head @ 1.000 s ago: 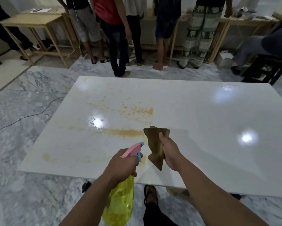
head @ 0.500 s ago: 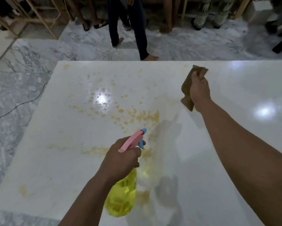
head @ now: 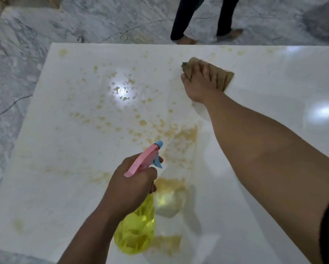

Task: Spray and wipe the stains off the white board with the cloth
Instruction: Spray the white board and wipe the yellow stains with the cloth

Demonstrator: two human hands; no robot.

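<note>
The glossy white board [head: 264,130] fills most of the view, speckled with yellow-brown stains [head: 180,136] across its left and middle. My left hand [head: 131,185] grips a yellow spray bottle [head: 135,231] by its pink head, blue nozzle pointing away over the stains. My right hand [head: 201,82] lies flat with straight, spread fingers on a brown cloth [head: 226,79], pressing it onto the board near the far edge.
A person's dark-trousered legs and bare feet [head: 186,38] stand just beyond the far edge of the board. Grey marble floor [head: 17,77] surrounds the board, with a thin cable [head: 121,34] lying on it at the back left.
My right hand has carried the cloth from the air down flat onto the board near the far edge. The view has tipped closer and lower; the bottle stays in my left hand.
</note>
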